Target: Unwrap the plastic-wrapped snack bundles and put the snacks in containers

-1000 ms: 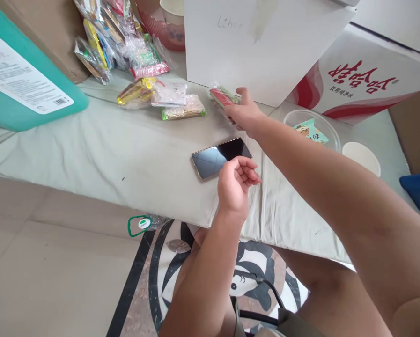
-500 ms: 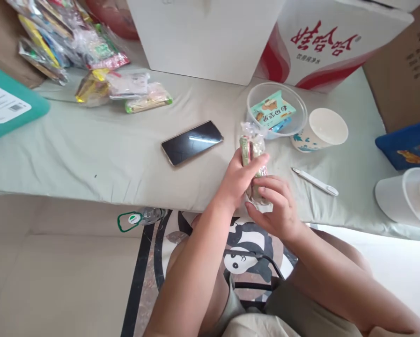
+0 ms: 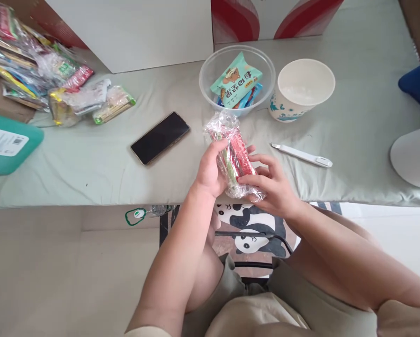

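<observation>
Between my hands is a clear plastic bag of red and green snack packets (image 3: 236,157), tilted over the front edge of the table. My left hand (image 3: 211,168) grips its left side, with the thumb lying across the front. On the lower right, my right hand (image 3: 271,180) has its fingers curled onto the bag; part of them is hidden behind it. Just beyond the bag stands a clear plastic bowl (image 3: 203,91) with a teal snack packet (image 3: 238,79) and blue packets inside. A white paper cup (image 3: 297,96) stands right of the bowl.
A white utility knife (image 3: 301,155) lies right of my hands, a phone (image 3: 160,138) to the left. Several wrapped packets (image 3: 65,89) are heaped at the far left beside a green container (image 3: 13,142). White boxes (image 3: 136,32) line the back. Another white cup (image 3: 413,154) is at right.
The bag has been turned, so its red packet now faces up. My right fingers have shifted along its right side. The whole view has moved, bringing the bowl and cup closer.
</observation>
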{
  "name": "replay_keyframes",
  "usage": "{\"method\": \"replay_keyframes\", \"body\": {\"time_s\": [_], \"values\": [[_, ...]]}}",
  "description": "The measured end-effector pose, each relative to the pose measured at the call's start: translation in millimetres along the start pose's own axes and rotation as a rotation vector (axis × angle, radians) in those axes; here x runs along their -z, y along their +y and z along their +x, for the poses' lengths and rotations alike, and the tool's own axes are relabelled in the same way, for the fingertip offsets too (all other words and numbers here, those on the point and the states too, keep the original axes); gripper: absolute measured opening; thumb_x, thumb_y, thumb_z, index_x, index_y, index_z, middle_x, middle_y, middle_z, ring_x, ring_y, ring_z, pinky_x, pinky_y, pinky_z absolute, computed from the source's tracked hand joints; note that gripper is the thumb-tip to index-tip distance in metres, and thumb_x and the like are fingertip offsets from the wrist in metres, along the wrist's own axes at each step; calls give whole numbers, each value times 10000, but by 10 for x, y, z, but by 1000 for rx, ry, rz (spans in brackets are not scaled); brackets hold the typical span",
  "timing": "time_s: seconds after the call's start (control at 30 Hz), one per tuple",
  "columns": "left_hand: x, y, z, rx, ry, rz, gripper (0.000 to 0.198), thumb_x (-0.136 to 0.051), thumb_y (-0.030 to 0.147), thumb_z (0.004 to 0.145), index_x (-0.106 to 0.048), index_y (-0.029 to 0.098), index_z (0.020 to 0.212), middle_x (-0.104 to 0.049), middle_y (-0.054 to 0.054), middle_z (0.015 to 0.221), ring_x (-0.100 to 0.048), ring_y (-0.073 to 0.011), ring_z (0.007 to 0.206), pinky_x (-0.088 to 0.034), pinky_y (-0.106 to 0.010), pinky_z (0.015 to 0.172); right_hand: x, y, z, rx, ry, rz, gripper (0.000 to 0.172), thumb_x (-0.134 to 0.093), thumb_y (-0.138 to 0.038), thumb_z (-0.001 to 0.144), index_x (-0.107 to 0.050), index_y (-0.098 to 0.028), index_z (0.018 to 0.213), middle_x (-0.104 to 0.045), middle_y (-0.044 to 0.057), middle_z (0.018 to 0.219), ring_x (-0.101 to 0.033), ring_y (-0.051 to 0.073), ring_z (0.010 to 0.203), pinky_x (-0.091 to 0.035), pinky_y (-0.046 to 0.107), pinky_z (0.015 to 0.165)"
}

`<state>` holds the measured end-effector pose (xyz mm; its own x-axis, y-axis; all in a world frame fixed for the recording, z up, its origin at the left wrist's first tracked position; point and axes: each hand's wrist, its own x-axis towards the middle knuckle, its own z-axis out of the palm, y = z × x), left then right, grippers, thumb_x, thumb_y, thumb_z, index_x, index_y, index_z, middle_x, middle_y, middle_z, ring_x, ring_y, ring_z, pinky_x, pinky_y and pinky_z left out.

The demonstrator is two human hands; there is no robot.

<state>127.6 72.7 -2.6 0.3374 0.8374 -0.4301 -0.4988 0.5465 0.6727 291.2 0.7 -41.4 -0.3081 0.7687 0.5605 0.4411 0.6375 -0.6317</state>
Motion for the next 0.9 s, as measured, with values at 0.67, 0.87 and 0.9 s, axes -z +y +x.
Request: {"method": "replay_keyframes", "body": {"time_s": [0.67,0.87,0.9], "values": [[270,-92,383,-724,196,759,171,-672,387,970,-791,269,938,-753,-43,1117,-682,-210,1131,-522,-310,1049,162,197,-91,-152,-47,-52,222,-720,-435,946,-797,-296,1101,-544,82,1129,-553,169,859,-563,355,713],[286,-54,277,-601,242,753,112,-721,372,929,-790,288,905,-758,-22,998,-698,-215,1018,-563,-287,930,189,217,-36,-108,-123,20,236,-671,-398,997,-832,-255,1093,-553,33,836,-552,130,710,-507,283,609],[297,-59,267,-591,247,734,108,-723,374,930,-789,290,918,-757,-17,964,-700,-215,1014,-562,-288,935,193,209,-27,-105,-124,24,232,-661,-384,1005,-831,-249,1087,-564,33,822,-562,130,703,-507,282,610]]}}
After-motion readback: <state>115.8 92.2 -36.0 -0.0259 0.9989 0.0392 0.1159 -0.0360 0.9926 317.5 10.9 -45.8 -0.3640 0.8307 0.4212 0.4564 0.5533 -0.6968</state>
